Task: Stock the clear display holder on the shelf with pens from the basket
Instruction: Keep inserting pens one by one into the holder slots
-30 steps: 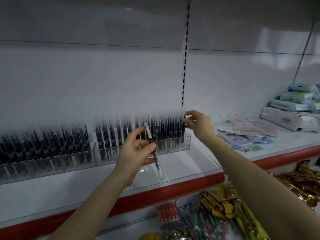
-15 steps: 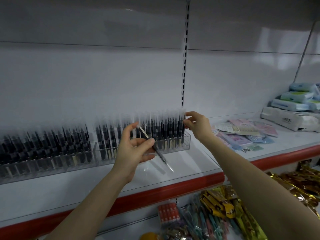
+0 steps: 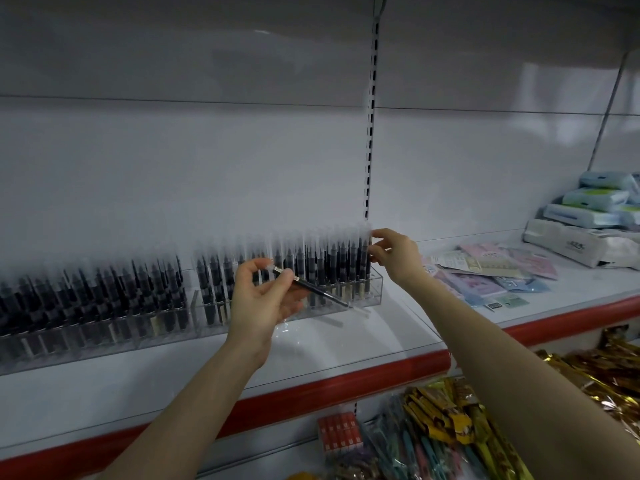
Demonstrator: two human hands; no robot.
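A long clear display holder [image 3: 375, 289] stands on the white shelf, packed with several upright black pens [image 3: 332, 261] with frosted caps. My left hand [image 3: 263, 296] is in front of the holder and pinches one black pen [image 3: 317, 289] between thumb and fingers; the pen lies slanted, its clear cap pointing down to the right. My right hand [image 3: 393, 252] is at the holder's right end, with its fingertips pinching the top of the last pen in the row. No basket is in view.
The shelf [image 3: 311, 355] has a red front edge. Flat stationery packets [image 3: 491, 271] lie to the right, with stacked tissue packs [image 3: 595, 206] beyond. Below hang or lie coloured pens and gold wrapped goods [image 3: 446, 424]. A slotted upright [image 3: 371, 109] runs up the back panel.
My left hand has rotated the pen from nearly upright to a flat slant pointing right, and lifted it slightly. My right hand has stayed at the holder's right end.
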